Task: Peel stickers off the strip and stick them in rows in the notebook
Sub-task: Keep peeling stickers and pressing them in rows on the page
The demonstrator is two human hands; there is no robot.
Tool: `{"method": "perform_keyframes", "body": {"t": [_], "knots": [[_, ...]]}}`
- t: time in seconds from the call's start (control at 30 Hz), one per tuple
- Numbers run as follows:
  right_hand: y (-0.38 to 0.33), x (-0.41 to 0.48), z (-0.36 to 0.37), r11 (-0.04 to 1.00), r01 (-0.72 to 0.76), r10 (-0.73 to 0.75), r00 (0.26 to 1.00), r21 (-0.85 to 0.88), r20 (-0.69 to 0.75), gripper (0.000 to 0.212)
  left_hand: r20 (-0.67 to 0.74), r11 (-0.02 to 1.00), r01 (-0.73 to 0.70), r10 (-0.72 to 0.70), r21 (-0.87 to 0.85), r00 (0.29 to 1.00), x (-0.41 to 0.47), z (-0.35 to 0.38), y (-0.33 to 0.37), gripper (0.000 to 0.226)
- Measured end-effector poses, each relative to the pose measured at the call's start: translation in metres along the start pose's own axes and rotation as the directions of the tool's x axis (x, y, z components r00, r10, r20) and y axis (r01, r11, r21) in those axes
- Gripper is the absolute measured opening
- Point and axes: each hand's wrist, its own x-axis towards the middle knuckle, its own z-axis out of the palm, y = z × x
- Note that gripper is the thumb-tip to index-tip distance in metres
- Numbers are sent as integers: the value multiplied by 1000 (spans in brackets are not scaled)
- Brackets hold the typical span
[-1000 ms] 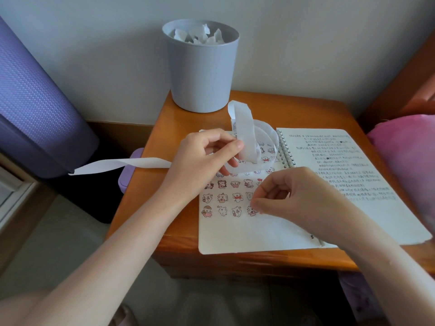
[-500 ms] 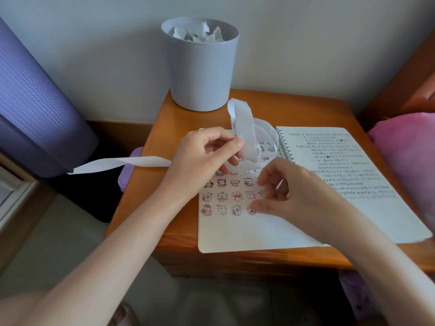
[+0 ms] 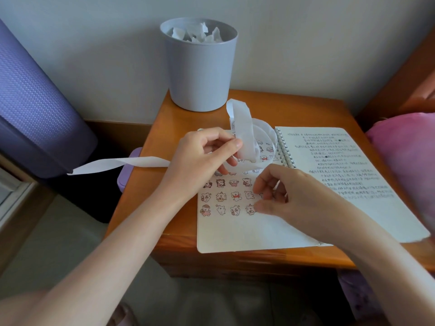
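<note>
1. The left hand [image 3: 202,158] pinches the strip [image 3: 243,135] between thumb and forefinger, just above the top of the notebook's left page. The strip arches up, then coils down onto the page. Its bare backing tail [image 3: 117,164] trails off past the left edge of the tabletop [image 3: 301,109]. This grip looks the same as a second ago.
2. The notebook [image 3: 237,234] lies open on the tabletop. Its left page carries rows of small stickers [image 3: 221,196], and the bottom row shows four.
3. The change is in the right hand [image 3: 299,198]. A second ago its fingertips were bunched down at the right end of the bottom row. Now the fingers have lifted and point toward the coil, while the thumb is low beside the fourth sticker.
4. Its fingers are loosely curled and nothing shows in them. I cannot tell whether a small sticker clings to a fingertip, or whether the thumb touches the paper.
5. My reading is that a sticker has just been pressed down and the hand is going back for the next one — the bottom row has room to its right.
6. A grey bin [image 3: 200,74] holding paper scraps stands at the back of the tabletop — the likely place for spent backing.
</note>
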Motion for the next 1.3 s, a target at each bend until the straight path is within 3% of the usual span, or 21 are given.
{"method": "perform_keyframes", "body": {"t": [0.13, 0.27, 0.43, 0.67, 0.87, 1.0, 1.13, 1.3], "knots": [[-1, -1, 2, 999, 10, -8, 999, 35, -42, 13, 0, 1000, 1, -1, 1, 1000, 0, 0, 0, 16], [-6, -1, 8, 1000, -6, 5, 995, -11, -97, 27, -1, 1000, -3, 3, 14, 1000, 0, 0, 0, 16], [-3, 1, 7, 1000, -5, 4, 993, -15, -115, 11, -6, 1000, 4, -3, 7, 1000, 0, 0, 0, 16], [-1, 0, 2, 998, -14, 16, 999, 62, -31, 23, -6, 1000, -4, 4, -1, 1000, 0, 0, 0, 15], [4, 2, -1, 999, 5, -4, 1000, 44, -20, 19, -2, 1000, -7, 7, -16, 1000, 0, 0, 0, 15], [1, 4, 0, 987, 57, -26, 979, 148, -201, 7, -3, 1000, -9, 9, -26, 1000, 0, -1, 1, 16], [-1, 9, -3, 964, 186, -83, 891, 191, -445, 16, -9, 999, -15, 15, -28, 1000, -1, -1, 2, 15], [-4, 16, 5, 955, 245, -124, 840, 166, -527, 7, -4, 999, -28, 27, -30, 1000, -1, -1, 3, 14]]}}
